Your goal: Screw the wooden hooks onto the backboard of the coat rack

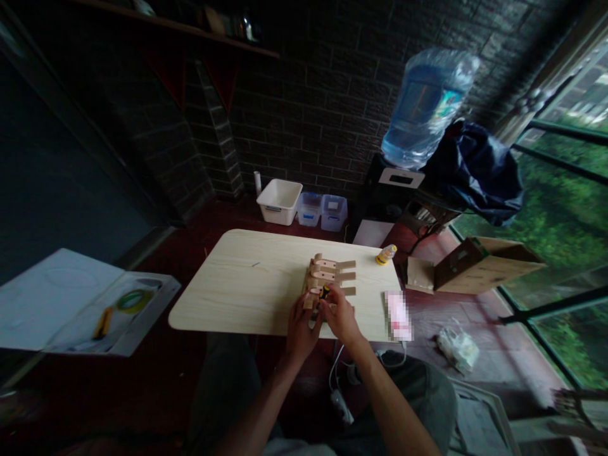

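Note:
A wooden piece with several flat strips and curved parts (327,276) lies on the pale wooden table (237,285). My right hand (341,315) is closed round a small yellow-and-black tool (325,292), held over the near part of the wooden piece. Beside it, my left hand (303,329) rests against the near left side of the same piece, its fingers bent around the edge. What lies between the two hands is mostly hidden by the fingers.
A yellow-capped bottle (386,254) and a pink item (398,315) are at the table's right side. An open white case (142,316) is at the left. Beyond the table stand bins (280,201), a water dispenser (401,177) and a cardboard box (475,266).

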Demonstrator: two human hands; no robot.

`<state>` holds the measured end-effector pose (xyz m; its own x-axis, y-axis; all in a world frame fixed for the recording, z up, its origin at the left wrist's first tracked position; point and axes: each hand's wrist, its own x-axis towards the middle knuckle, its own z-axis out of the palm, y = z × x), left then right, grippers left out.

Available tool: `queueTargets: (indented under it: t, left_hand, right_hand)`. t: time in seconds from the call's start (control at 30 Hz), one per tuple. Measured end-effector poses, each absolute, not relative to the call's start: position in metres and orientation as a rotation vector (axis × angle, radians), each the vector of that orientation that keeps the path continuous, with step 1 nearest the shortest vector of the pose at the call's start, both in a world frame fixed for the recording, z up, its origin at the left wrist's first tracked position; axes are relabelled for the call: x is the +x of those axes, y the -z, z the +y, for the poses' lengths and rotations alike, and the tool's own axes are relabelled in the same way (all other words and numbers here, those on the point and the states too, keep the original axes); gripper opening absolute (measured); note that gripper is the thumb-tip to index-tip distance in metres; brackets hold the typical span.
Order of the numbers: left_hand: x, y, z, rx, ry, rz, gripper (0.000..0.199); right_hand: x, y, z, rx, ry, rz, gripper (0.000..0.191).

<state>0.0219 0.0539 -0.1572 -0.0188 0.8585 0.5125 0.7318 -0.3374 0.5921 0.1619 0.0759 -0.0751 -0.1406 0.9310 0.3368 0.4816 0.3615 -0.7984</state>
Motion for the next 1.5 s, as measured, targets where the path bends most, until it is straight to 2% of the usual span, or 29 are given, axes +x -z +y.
queueTargets:
  t: [0.8, 1.5]
  left_hand:
    - [0.023, 0.158, 0.055, 2.086, -1.282, 1.726, 0.050]
    - [0.024, 0.158, 0.054, 2.069, -1.318, 1.755, 0.052]
  right_hand:
    - [0.164, 0.072, 0.084, -1.218, -0.668, -1.790, 0.045]
    - [0.163, 0.074, 0.083, -1.186, -0.672, -1.739, 0.038]
